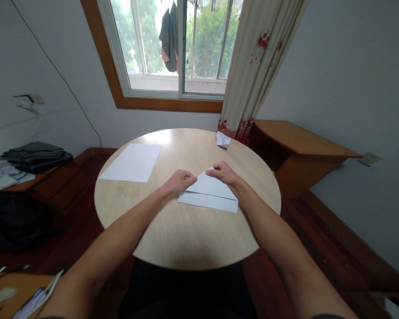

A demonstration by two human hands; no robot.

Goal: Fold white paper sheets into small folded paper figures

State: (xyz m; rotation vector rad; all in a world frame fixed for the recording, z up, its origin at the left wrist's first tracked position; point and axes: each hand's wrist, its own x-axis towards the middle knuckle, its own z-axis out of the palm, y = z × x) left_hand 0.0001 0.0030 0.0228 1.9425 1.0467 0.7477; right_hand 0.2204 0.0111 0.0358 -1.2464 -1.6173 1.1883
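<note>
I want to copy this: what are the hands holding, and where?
The folded paper: the left hand grips its left slanted edge, the right hand grips near its top point.

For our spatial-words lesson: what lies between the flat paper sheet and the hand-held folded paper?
Head view: some wood-grained tabletop, then the left hand.

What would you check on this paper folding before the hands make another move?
1. Left hand on the folded paper: ok, at its left slanting edge.
2. Right hand on it: ok, near the peak.
3. Bottom strip showing below the triangular part: ok.
4. Flat sheet apart from the hands: ok, off to the left.
5. Small folded piece apart too: ok, near the far rim.
6. Creases sharp: cannot tell.
</note>
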